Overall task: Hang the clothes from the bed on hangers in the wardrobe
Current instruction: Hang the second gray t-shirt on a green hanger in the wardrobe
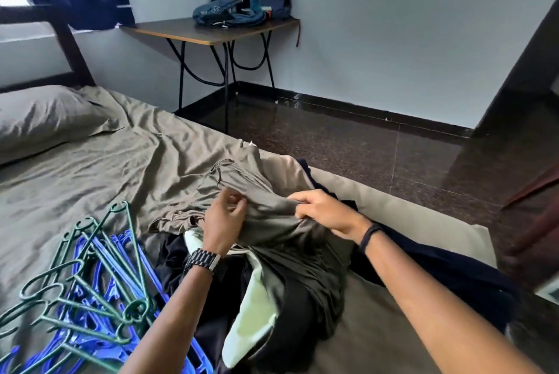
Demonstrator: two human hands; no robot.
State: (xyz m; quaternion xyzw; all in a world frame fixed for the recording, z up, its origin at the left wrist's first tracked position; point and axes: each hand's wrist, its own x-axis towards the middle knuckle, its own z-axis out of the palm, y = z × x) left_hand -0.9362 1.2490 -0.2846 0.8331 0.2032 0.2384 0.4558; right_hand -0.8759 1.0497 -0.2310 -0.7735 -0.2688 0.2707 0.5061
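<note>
Early days here. The bed (90, 161) fills the left and centre, and the clothes (272, 276) are heaped at its near edge, at six o'clock, none on a hanger yet. The wardrobe is barely visible, if at all, at three o'clock. A worktop (187, 31) with bags stands at twelve. The hangers (90, 292), green and blue, lie tangled at eight o'clock, untouched. The olive top (272, 210) crowns the pile. The right hand (326, 213) has its grip pinched on that top's fabric; the left hand (223, 222) curls beside it, fingertips seemingly pinching the cloth too.
</note>
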